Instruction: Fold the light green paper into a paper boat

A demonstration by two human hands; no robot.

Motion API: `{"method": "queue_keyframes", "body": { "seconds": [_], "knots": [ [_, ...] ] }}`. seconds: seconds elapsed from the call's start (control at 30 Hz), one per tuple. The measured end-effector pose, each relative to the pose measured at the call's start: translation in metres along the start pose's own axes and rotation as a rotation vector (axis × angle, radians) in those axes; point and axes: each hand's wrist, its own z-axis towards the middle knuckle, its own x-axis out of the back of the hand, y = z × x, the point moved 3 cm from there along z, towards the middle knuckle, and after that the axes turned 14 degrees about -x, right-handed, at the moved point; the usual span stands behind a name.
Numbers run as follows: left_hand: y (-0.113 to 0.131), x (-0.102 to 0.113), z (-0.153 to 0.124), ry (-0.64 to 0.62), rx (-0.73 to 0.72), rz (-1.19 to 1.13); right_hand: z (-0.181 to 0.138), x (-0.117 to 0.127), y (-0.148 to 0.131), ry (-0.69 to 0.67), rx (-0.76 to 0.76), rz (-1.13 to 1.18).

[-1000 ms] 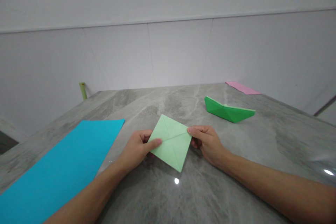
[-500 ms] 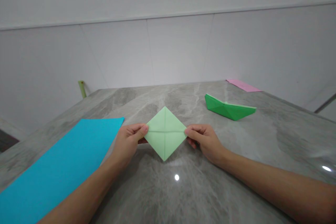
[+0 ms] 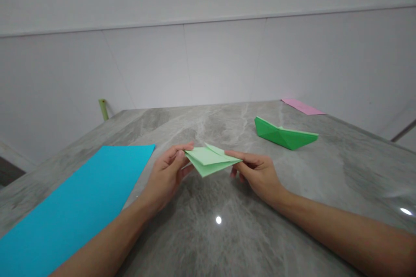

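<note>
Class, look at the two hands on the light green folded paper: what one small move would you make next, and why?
Probably pull the two side corners gently apart. The left hand and right hand each pinch one end of the light green paper, which is held above the table and looks partly opened, its layers parted.

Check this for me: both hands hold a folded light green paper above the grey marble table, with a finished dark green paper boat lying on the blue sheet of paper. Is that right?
Not quite. The head view shows the dark green paper boat lying on the bare grey marble table, far from the blue sheet of paper. The left hand and right hand do hold the folded light green paper.
</note>
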Motion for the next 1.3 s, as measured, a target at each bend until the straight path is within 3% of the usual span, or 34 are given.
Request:
{"method": "queue_keyframes", "body": {
  "seconds": [0.13, 0.3, 0.4, 0.63, 0.8, 0.9, 1.0, 1.13, 1.3],
  "knots": [
    [-0.004, -0.01, -0.006, 0.133, 0.175, -0.115, -0.002, -0.002, -0.001, -0.075, 0.054, -0.035],
    [-0.014, -0.016, -0.012, 0.016, 0.282, -0.195, -0.007, -0.002, -0.006, -0.219, 0.154, -0.094],
    [-0.016, -0.014, -0.012, 0.001, 0.276, -0.194, -0.009, -0.001, -0.009, -0.249, 0.165, -0.066],
    [-0.016, -0.015, -0.015, -0.124, 0.308, -0.176, -0.007, -0.003, -0.004, -0.154, 0.136, -0.097],
    [-0.017, -0.02, -0.018, -0.195, 0.319, -0.181, -0.007, -0.007, -0.002, -0.24, 0.032, 0.091],
    [-0.017, -0.021, -0.019, -0.206, 0.318, -0.188, -0.007, -0.009, -0.001, -0.329, -0.007, 0.085],
    [-0.017, -0.022, -0.021, -0.225, 0.337, -0.207, -0.008, -0.011, -0.002, -0.378, 0.083, -0.061],
    [-0.019, -0.022, -0.022, -0.247, 0.353, -0.226, -0.01, -0.011, -0.006, -0.329, 0.217, -0.217],
    [-0.018, -0.022, -0.022, -0.243, 0.358, -0.209, -0.011, -0.012, -0.007, -0.304, 0.225, -0.248]
  ]
}}
